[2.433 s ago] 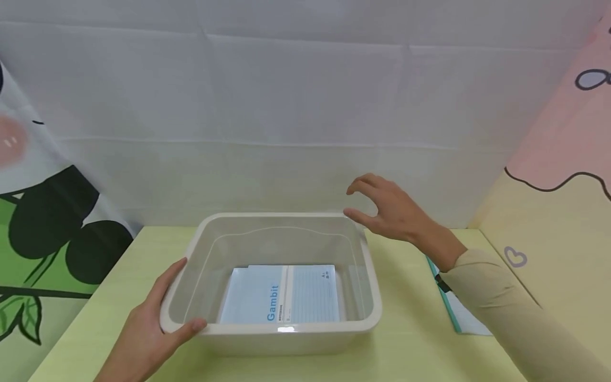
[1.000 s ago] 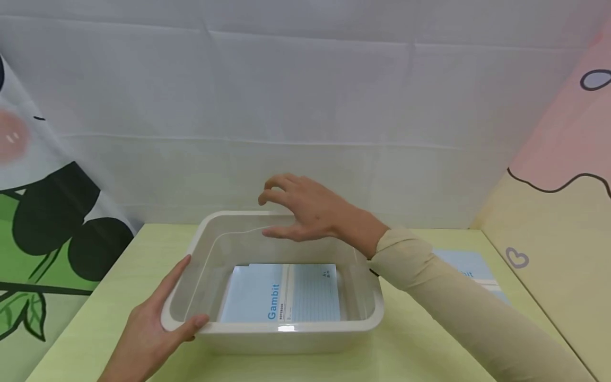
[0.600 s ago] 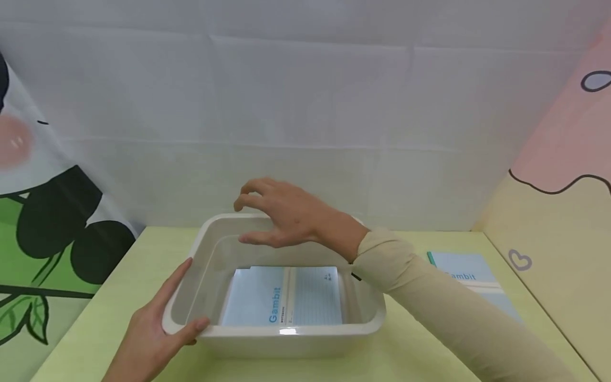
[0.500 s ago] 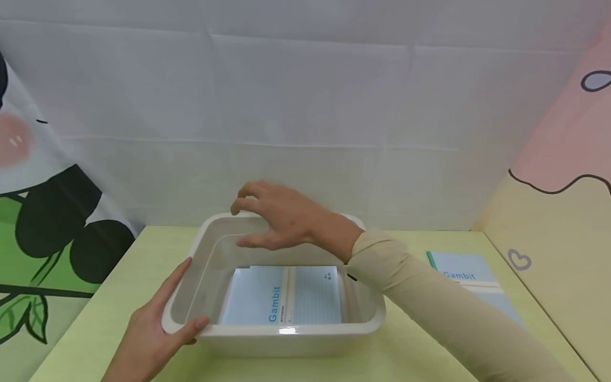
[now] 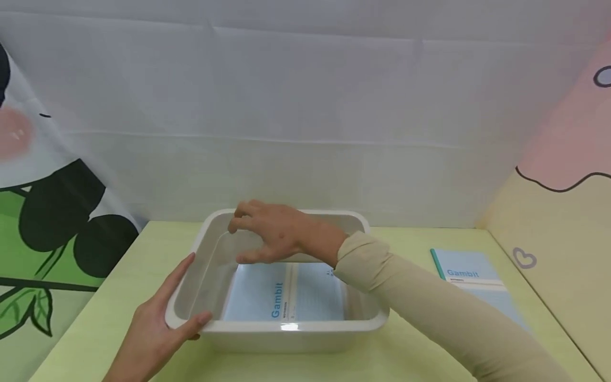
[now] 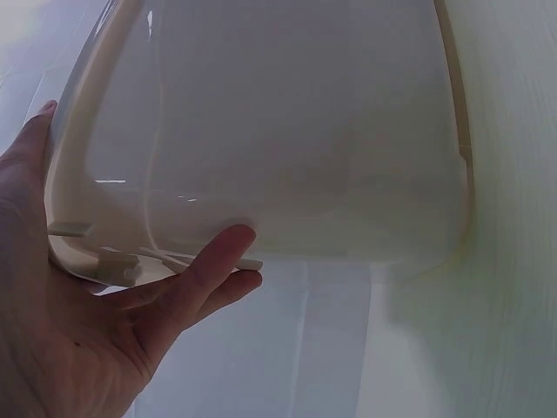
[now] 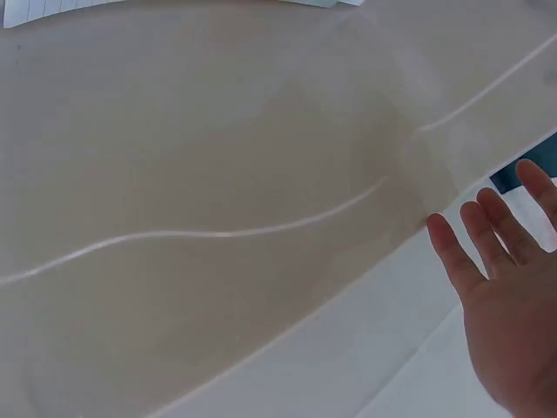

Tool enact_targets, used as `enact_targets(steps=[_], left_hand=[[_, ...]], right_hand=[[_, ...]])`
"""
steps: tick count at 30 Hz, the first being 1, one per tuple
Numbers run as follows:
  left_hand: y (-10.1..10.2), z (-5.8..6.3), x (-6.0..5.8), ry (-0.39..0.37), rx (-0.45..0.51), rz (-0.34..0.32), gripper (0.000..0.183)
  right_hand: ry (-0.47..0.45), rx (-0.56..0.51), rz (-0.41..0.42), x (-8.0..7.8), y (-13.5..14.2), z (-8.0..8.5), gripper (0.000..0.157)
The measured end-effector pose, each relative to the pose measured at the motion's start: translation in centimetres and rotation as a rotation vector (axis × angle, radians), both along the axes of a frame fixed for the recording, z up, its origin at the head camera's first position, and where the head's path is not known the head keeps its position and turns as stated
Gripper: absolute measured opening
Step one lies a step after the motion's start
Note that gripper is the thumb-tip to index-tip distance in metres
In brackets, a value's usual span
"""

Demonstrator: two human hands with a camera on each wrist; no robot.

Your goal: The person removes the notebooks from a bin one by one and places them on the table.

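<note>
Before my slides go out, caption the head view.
Left hand grips a tub holding a Gambit notebook; right hand open above.

Booth-like space, room type unclear, creased white backdrop [image 5: 310,90], cartoon side panels [image 5: 563,132], yellowish table [image 5: 153,254]

Your way down into the off-white rectangular plastic basin [image 5: 334,328] lies between its front rim and your right hand [image 5: 274,232].

Its raised walls bar a sideways pass, and the flat light-blue paper notebook [image 5: 255,297] takes up much of its floor. Your beige-sleeved right forearm [image 5: 429,302] crosses above the right wall, while your left hand [image 5: 155,321] blocks the near left corner. Close behind the back rim stands the creased white cloth backdrop [image 5: 305,95]. On the pale yellow-green tabletop [image 5: 159,246] you have room left of the basin, beyond your left hand, and right of it, before the light-blue, green-spined second notebook [image 5: 470,261].
</note>
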State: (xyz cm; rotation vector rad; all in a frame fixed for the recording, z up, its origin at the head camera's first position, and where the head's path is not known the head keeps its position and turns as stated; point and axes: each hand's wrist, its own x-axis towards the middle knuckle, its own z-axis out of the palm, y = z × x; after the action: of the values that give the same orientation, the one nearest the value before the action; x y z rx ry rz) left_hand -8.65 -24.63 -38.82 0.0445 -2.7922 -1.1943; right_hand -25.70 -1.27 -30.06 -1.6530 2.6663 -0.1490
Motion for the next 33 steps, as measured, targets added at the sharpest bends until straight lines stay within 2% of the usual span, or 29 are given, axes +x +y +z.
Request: enact_targets(steps=[7, 14, 21, 26, 33], left_hand=[[0.1, 0.1, -0.1, -0.009, 0.015, 0.002, 0.097], [0.1, 0.0, -0.2, -0.041, 0.048, 0.003, 0.096], [0.3, -0.2, -0.3, -0.084, 0.073, 0.008, 0.095], [0.4, -0.1, -0.3, -0.069, 0.085, 0.003, 0.094], [0.3, -0.1, -0.3, -0.056, 0.063, 0.007, 0.094]], right_hand=[[-0.007, 0.055, 0.007, 0.2, -0.9, -1.2, 0.059], [0.081, 0.142, 0.077, 0.4, -2.2, -2.8, 0.062], [0.109, 0.178, 0.113, 0.9, -2.9, -4.6, 0.066], [0.126, 0.211, 0.126, 1.1, -3.2, -6.0, 0.067], [0.124, 0.328, 0.103, 1.4, -3.6, -7.4, 0.067]])
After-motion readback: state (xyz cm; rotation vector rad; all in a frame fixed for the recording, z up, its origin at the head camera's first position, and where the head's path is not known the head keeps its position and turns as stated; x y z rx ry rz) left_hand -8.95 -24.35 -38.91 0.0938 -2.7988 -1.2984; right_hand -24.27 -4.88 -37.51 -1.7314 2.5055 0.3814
